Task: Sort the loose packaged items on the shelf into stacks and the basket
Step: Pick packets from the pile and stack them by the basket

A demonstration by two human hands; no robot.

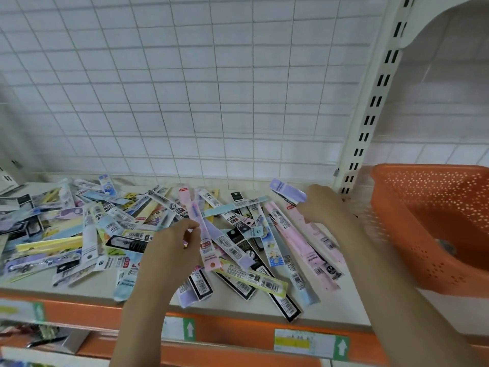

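Pink packet [197,221] being pinched by left hand [174,247], likely for sorting. Purple packet [288,192] being gripped by right hand [321,205], raised from shelf [330,305] pile toward orange basket [434,221] just right. Stacks not yet formed.

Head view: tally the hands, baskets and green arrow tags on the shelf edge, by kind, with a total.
Hands: 2, left hand pinching a pink packet, right hand holding a lilac packet
Orange basket: 1
Green arrow tags: 3
Total: 6
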